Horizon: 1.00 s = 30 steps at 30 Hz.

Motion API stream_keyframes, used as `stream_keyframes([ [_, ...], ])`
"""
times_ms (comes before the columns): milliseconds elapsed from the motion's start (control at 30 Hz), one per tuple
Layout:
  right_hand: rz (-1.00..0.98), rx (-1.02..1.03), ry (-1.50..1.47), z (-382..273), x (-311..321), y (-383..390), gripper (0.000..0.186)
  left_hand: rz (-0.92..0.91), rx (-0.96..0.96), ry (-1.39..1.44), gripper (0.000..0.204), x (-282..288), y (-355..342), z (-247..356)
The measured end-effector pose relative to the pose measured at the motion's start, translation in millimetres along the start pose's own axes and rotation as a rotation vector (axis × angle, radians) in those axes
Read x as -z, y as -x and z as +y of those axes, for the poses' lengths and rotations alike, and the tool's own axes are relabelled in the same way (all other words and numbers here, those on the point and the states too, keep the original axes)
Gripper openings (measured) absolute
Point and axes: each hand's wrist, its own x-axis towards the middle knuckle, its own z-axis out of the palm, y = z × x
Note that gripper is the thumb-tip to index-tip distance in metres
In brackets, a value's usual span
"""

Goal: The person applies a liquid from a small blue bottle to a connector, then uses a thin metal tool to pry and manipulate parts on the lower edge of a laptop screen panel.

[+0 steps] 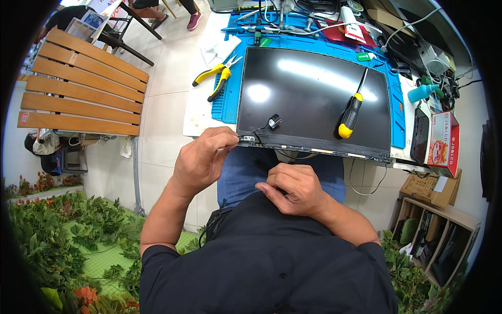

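Observation:
A dark laptop screen [308, 99] lies face up on a blue work mat [224, 104], its lower edge reaching over the table's front. My left hand [201, 157] is closed in a pinch at the screen's lower left corner, beside a small metal hinge [248, 139]. Below the lower edge, in front of my lap, my right hand [294, 187] is held with curled fingers; whatever may be inside them is hidden. On the panel rest a yellow-and-black screwdriver [351, 112] and a short coiled black cable [273, 122]. Yellow-handled pliers [219, 78] lie left of the screen.
Behind the screen are cables, a red packet [340, 32] and tools. A light-blue bottle [421, 93], a black phone-like slab [420, 135] and a red box [444, 144] stand at right. A thin wire [368, 192] hangs below the table edge. A slatted wooden bench [86, 89] is at left.

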Motion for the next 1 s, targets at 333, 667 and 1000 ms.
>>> stream_keyframes([
  [333,-0.028,-0.009,0.015,-5.1,-0.4,-3.4,0.024,0.054,-0.089,-0.040,0.050,-3.4,7.0,-6.3],
  [667,0.007,0.085,0.059,-6.7,-4.4,-12.5,0.025,0.159,-0.132,-0.008,0.045,-15.8,23.2,-16.9],
  [1000,0.005,0.085,0.077,-7.8,-6.7,-13.5,0.027,0.272,-0.128,0.040,0.042,-28.3,27.8,-24.7],
])
